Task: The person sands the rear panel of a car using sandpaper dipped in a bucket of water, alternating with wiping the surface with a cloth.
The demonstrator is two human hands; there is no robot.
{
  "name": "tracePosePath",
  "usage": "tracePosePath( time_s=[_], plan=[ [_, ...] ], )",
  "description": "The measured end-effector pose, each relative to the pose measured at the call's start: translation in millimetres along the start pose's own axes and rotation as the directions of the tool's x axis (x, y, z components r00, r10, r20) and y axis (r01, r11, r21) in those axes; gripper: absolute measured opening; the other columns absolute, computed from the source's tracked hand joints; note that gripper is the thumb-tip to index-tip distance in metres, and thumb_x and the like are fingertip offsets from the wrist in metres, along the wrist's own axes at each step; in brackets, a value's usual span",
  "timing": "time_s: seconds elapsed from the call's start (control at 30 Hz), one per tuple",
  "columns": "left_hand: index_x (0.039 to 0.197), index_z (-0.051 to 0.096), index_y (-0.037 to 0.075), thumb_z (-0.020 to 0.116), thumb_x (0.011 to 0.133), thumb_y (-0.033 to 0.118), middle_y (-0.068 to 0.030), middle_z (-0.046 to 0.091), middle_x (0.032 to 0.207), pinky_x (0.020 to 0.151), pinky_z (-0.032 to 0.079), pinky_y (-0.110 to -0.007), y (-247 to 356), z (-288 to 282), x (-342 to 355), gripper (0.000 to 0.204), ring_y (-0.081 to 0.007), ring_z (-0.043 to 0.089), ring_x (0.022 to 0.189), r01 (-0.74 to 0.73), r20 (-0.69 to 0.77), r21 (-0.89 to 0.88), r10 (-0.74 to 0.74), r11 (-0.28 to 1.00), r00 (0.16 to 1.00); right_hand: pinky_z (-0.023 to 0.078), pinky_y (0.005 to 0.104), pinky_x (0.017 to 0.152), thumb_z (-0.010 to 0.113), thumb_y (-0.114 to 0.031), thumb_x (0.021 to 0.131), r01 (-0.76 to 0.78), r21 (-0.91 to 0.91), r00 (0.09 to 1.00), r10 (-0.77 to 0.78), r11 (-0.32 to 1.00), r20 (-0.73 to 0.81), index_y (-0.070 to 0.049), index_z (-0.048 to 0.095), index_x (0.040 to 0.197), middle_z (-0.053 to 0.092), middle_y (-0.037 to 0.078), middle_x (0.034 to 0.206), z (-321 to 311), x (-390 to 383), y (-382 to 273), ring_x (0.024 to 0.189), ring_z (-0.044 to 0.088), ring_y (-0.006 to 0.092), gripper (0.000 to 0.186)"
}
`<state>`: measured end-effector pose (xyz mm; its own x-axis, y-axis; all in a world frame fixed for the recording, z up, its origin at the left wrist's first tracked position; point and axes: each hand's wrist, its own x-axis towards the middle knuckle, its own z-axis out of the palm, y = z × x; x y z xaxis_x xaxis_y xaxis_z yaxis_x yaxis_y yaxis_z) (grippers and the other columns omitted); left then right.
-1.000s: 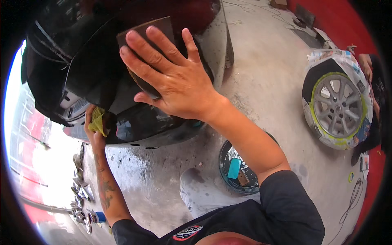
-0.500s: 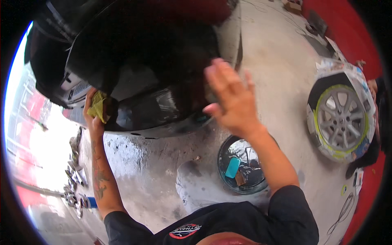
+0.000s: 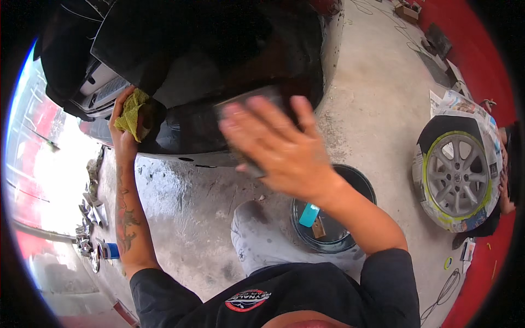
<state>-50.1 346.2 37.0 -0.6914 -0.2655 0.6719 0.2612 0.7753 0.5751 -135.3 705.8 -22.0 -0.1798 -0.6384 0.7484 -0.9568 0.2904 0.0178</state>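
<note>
Left hand [image 3: 124,140]: fingers clamped on crumpled yellow-green cloth [image 3: 131,113]. Right hand [image 3: 290,158]: blurred fingers spread over flat dark pad [image 3: 275,96], by glossy black car panel [image 3: 219,54].

The left hand [image 3: 117,121] is curled, its arm [image 3: 127,213] extended; the right hand [image 3: 285,157], blurred, has fingers [image 3: 272,118] spread.
</note>
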Motion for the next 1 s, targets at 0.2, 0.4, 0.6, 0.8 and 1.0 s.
tracePosePath(
  time_s=[0.2, 0.4, 0.6, 0.8, 1.0],
  plan=[
    [0.13, 0.062, 0.005, 0.064, 0.081, 0.027, -0.0114, 0.064, 0.125, 0.105, 0.043, -0.035, -3.3, 1.2, 4.0, 0.054, -0.0231, 0.06, 0.116, -0.026, -0.009, -0.07, 0.025, 0.997, 1.0, 0.01, 0.0541, 0.12, 0.067, -0.041, 0.086, -0.346, -0.193, 0.938, 0.346, 0.918, -0.037, -0.013, 0.045, 0.149, 0.038, 0.005, 0.159, -8.3, -8.7, -6.7, 0.149, 0.03, 0.0236, 0.073],
    [0.129, 0.062, 0.004, 0.064, 0.08, 0.031, -0.0115, 0.064, 0.125, 0.103, 0.043, -0.033, 5.2, 3.8, 2.8, 0.055, -0.0219, 0.061, 0.114, 0.027, -0.019, -0.009, -0.027, 1.0, 0.999, 0.02, 0.0522, 0.119, 0.065, -0.036, 0.083, 0.047, -0.009, 0.999, -0.046, 0.999, 0.008, -0.009, 0.049, 0.145, 0.047, 0.006, 0.151, 15.9, 29.7, -34.4, 0.142, 0.039, 0.0243, 0.07],
    [0.127, 0.062, 0.004, 0.065, 0.078, 0.023, -0.0101, 0.065, 0.12, 0.099, 0.045, -0.03, 5.8, 3.4, -3.2, 0.053, -0.0186, 0.062, 0.109, 0.008, -0.003, -0.093, -0.008, 0.996, 1.0, 0.005, 0.053, 0.122, 0.067, -0.05, 0.081, -0.071, -0.238, 0.983, 0.108, 0.969, 0.146, -0.018, 0.044, 0.15, 0.04, 0.001, 0.158, -32.4, -14.9, 45.0, 0.148, 0.032, 0.0201, 0.079],
    [0.125, 0.063, 0.002, 0.064, 0.076, 0.017, -0.0094, 0.065, 0.119, 0.097, 0.046, -0.03, 4.1, 1.6, 1.7, 0.051, -0.0177, 0.062, 0.108, -0.045, -0.022, -0.061, 0.044, 0.997, 0.999, 0.007, 0.0527, 0.122, 0.064, -0.052, 0.082, 0.206, -0.099, 0.973, -0.193, 0.973, 0.123, -0.014, 0.05, 0.146, 0.045, -0.002, 0.154, -6.8, 60.6, 1.6, 0.146, 0.036, 0.0159, 0.075],
    [0.131, 0.059, 0.001, 0.063, 0.079, 0.027, -0.0121, 0.066, 0.124, 0.099, 0.047, -0.032, 12.2, 0.4, 0.1, 0.058, -0.0187, 0.062, 0.112, 0.063, -0.03, -0.025, -0.064, 0.998, 0.998, 0.013, 0.0508, 0.122, 0.063, -0.039, 0.087, 0.357, -0.235, 0.933, -0.336, 0.904, 0.126, -0.007, 0.059, 0.135, 0.053, 0.004, 0.146, 16.0, 89.8, -27.7, 0.139, 0.045, 0.0169, 0.058]
  ],
)
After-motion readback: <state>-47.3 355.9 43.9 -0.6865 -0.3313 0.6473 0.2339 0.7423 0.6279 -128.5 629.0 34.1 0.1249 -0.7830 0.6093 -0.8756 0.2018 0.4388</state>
